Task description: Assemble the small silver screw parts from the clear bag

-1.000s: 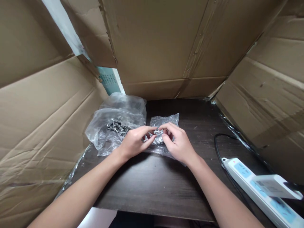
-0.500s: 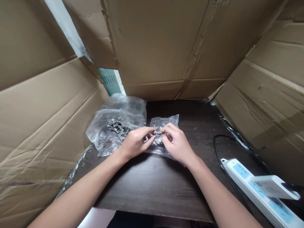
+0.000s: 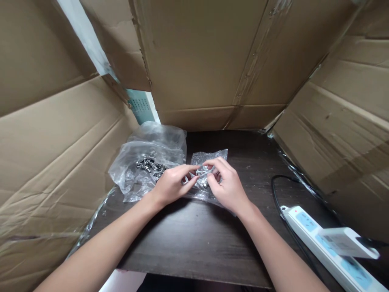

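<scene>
My left hand [image 3: 174, 182] is closed, with a small metal bolt [image 3: 199, 172] pinched between thumb and fingers. The bolt lies roughly sideways, its free end pointing to the right. Facing it, my right hand [image 3: 223, 180] has its thumb and index finger apart around that end. Whether a right fingertip still touches the bolt is hard to make out. Beneath both hands is a small clear plastic bag [image 3: 217, 154] with some metal pieces partly hidden in it. A larger clear bag [image 3: 124, 174] beside my left hand holds a pile of metal bolts [image 3: 148, 164].
Cardboard walls [image 3: 209, 52] enclose the dark wooden table [image 3: 194, 239] at the back and sides. On the right lies a white power strip [image 3: 310, 231] with a white plug-in adapter [image 3: 345, 243] and a black cable [image 3: 275, 194].
My right index finger has lifted off the bolt's end, and the right thumb and finger are wider apart. My left hand keeps its pinch on the bolt. The view has shifted slightly.
</scene>
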The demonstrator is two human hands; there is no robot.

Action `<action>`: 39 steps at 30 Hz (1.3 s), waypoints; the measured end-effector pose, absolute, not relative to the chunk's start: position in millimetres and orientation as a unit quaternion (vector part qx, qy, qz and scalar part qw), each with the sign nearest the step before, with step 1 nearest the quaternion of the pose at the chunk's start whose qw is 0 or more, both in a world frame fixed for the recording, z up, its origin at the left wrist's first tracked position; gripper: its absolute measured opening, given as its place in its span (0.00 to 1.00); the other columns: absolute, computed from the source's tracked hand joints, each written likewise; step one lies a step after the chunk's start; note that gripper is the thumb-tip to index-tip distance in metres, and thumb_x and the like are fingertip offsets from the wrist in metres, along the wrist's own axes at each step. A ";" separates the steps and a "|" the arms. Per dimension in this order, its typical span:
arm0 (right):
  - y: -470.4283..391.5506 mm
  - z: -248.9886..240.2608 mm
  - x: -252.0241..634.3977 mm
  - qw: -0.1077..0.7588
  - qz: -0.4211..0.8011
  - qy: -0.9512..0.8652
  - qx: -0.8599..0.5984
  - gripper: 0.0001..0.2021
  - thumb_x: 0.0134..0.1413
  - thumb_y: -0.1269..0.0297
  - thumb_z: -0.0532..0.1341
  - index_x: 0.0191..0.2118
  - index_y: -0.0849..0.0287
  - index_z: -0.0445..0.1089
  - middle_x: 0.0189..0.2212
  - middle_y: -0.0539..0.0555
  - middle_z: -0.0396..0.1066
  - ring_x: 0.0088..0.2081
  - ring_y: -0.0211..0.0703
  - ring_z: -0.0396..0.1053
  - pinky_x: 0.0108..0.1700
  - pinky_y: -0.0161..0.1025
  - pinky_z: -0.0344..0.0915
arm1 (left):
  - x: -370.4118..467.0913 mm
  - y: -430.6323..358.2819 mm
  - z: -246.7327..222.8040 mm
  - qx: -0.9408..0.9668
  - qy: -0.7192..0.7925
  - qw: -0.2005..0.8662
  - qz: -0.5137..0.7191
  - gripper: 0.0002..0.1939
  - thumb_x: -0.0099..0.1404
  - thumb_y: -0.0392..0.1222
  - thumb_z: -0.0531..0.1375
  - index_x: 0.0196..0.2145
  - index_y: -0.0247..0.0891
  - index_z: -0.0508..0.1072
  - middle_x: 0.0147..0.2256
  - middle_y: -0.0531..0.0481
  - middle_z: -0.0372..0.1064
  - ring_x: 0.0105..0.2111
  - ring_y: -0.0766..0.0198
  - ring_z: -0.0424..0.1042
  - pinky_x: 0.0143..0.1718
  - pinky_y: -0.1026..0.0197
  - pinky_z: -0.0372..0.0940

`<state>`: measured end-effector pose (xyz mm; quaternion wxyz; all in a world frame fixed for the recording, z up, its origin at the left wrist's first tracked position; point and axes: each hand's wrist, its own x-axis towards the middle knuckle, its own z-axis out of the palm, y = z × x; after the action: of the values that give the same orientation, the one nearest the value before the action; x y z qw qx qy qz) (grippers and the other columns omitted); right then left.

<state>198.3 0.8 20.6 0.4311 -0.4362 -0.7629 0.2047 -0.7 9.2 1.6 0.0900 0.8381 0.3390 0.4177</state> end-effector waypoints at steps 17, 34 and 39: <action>-1.1 24.6 199.1 0.501 0.181 -0.760 -0.373 0.14 0.50 0.80 0.54 0.23 0.59 0.72 0.36 0.53 0.68 0.31 0.38 0.68 0.35 0.39 0.66 | 0.4 10.5 4.0 0.813 0.380 0.068 0.435 0.11 0.67 0.35 0.63 0.48 0.33 0.74 0.33 0.49 0.77 0.29 0.68 0.75 0.33 0.67 0.71; 2.3 15.8 199.3 0.381 0.208 -0.780 -0.450 0.15 0.52 0.77 0.54 0.40 0.56 0.75 0.46 0.54 0.67 0.30 0.37 0.66 0.34 0.39 0.65 | 1.9 8.0 3.2 0.819 0.365 0.075 0.436 0.12 0.68 0.35 0.62 0.49 0.34 0.74 0.37 0.48 0.78 0.31 0.67 0.77 0.37 0.65 0.73; 2.6 13.7 200.2 0.341 0.185 -0.785 -0.483 0.12 0.54 0.75 0.55 0.39 0.57 0.74 0.44 0.53 0.69 0.31 0.38 0.66 0.36 0.40 0.65 | 2.0 7.7 3.3 0.819 0.366 0.078 0.435 0.12 0.68 0.36 0.62 0.49 0.34 0.73 0.36 0.48 0.78 0.31 0.67 0.77 0.38 0.65 0.73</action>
<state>200.2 2.6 13.7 0.3412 -0.4832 -0.7848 0.1851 2.0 7.7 3.3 0.0776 0.8190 0.3656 0.4354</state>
